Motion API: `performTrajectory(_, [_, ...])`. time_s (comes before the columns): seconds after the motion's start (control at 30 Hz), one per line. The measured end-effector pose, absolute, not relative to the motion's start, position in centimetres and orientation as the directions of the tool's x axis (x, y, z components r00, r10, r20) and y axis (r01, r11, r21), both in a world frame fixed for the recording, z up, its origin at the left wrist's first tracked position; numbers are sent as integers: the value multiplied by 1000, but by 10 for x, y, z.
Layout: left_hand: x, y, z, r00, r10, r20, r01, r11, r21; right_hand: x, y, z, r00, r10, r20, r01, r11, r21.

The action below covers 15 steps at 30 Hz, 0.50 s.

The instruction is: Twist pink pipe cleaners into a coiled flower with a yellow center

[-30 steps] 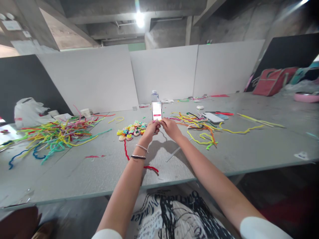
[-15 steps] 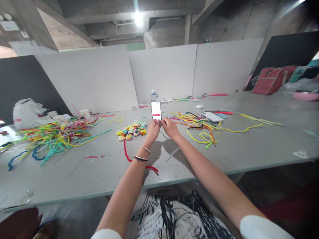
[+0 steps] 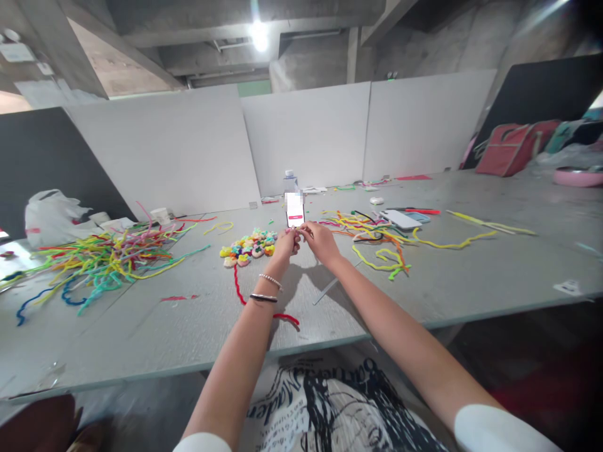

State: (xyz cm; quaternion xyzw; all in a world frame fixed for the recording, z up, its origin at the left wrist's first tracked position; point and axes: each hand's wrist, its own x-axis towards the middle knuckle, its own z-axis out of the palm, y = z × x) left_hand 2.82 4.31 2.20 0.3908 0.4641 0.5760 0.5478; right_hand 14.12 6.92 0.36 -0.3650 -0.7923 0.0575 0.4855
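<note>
Barely shifted since a second ago: left hand (image 3: 286,243) and right hand (image 3: 321,241) still raised together above the grey tabletop (image 3: 141,326), fingertips meeting and pinched on something small between them, too tiny to identify. Just beyond the fingertips, propped upright, a white-screened phone with a red bar (image 3: 294,209). Just left of the left hand, a cluster of small pastel fuzzy flower shapes (image 3: 249,245). Trailing beneath the left wrist toward the table edge, a red fuzzy pipe cleaner (image 3: 240,290). Right of the right hand, a tangle of yellow, orange and green pipe cleaners (image 3: 377,242). Far left, well apart, a large heap of multicoloured pipe cleaners (image 3: 98,257).
</note>
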Motion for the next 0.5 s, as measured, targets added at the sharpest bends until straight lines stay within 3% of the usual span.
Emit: performTrajectory(0.5, [15,37,28,9,1000,4,-326,-1,945,142,75,-2,-435,441,785,485,849,-208])
